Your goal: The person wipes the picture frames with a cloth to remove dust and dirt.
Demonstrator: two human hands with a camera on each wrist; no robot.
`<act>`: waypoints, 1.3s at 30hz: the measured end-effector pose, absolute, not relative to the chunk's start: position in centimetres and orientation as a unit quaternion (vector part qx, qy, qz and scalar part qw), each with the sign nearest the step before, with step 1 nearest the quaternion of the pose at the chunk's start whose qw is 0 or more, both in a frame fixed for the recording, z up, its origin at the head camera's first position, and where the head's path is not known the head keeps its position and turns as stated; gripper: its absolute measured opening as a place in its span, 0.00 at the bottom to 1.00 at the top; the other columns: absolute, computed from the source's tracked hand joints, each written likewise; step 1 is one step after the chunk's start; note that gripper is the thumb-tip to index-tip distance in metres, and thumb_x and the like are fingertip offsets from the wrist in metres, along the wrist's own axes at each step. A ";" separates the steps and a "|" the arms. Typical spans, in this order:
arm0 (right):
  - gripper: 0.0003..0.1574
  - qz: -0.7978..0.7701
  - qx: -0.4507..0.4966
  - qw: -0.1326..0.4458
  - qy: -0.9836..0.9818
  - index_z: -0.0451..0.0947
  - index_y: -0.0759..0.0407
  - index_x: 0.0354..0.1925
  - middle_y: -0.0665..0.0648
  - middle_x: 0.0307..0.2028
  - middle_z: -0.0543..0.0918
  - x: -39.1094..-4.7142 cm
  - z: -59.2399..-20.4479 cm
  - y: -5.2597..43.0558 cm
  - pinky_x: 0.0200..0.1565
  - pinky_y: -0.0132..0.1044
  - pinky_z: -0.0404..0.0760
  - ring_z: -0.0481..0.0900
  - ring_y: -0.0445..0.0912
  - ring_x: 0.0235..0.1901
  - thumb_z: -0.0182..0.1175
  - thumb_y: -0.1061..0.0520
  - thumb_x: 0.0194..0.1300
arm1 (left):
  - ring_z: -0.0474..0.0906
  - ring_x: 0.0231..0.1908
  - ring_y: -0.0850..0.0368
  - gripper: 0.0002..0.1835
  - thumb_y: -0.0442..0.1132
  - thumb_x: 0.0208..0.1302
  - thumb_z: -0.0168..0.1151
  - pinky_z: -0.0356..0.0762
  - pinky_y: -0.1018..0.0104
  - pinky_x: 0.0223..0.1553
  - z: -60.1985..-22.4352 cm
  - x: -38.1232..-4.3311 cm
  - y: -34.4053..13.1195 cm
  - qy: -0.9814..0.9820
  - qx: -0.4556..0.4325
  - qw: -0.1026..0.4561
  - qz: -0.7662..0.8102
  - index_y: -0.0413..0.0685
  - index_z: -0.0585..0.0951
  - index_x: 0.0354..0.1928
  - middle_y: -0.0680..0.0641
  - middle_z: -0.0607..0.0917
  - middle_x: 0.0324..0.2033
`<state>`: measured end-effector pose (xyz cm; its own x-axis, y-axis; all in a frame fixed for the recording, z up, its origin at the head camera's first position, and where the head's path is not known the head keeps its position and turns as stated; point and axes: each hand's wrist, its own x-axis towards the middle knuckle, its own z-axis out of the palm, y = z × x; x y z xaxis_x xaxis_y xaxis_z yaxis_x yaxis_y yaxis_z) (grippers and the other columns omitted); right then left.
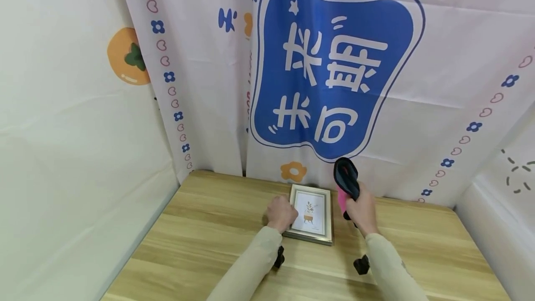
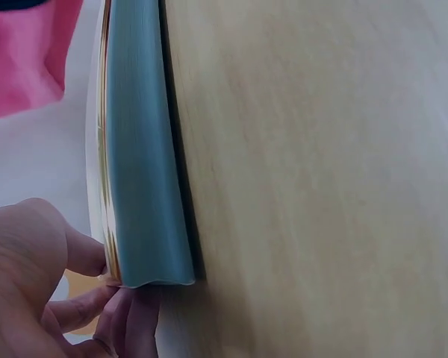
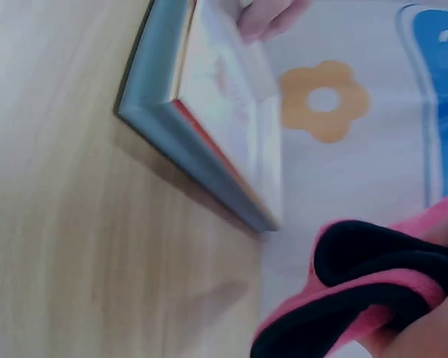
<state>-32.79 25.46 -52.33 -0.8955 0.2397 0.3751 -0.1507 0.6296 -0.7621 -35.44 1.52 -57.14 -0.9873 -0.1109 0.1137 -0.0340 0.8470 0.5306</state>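
A picture frame (image 1: 309, 212) with a silvery-gold border and a potted-plant print lies face up on the wooden table. My left hand (image 1: 281, 212) grips its left edge; in the left wrist view the thumb is at the gilt front edge and the fingers curl against the frame's side (image 2: 145, 149). My right hand (image 1: 362, 210) holds a folded pink and black cloth (image 3: 366, 276) above the table, just right of the frame. Folds of this cloth loop out from the fingers in the right wrist view.
The wooden table (image 1: 188, 226) meets a white curtain (image 1: 418, 152) with a large blue printed sign behind the frame. Pale walls stand at left and right. A black wrist-camera mount (image 1: 362, 265) shows beside the right sleeve, and another (image 1: 279, 258) beside the left.
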 end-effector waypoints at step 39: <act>0.15 0.403 -0.074 0.099 -0.907 0.72 0.55 0.29 0.55 0.24 0.78 -33.4 -56.8 22.8 0.30 0.41 0.72 0.76 0.50 0.24 0.62 0.50 0.69 | 0.78 0.25 0.50 0.13 0.39 0.60 0.69 0.73 0.53 0.22 -58.5 -35.9 1.2 -0.945 0.014 0.135 -0.299 0.50 0.76 0.21 0.47 0.81 0.24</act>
<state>-33.36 22.83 -56.80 -0.9693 0.2142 0.1204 0.0539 0.6635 -0.7462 -35.86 1.17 -58.53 -0.9630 -0.1070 0.2475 0.0547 0.8212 0.5680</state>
